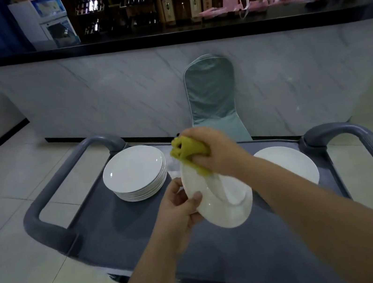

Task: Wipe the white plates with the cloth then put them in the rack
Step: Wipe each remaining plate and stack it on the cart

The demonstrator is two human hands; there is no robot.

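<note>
A white plate [226,206] is held tilted above the grey cart [111,228], its lower left rim gripped by the left hand [179,206], with the thumb laid over the plate's face and the fingers curled behind it. A yellow cloth [186,148] is bunched in the clenched right hand [216,151] and pressed against the upper edge of that plate. A stack of white plates [133,170] is set on the far left part of the cart top, just beside the held plate. Another white plate [290,166] is seen lying flat at the far right of the cart, partly hidden by the right forearm; whether more lie under it cannot be told. A chair in a pale teal cover [212,95] is placed beyond the cart, against a marble-fronted bar [98,94].
</note>
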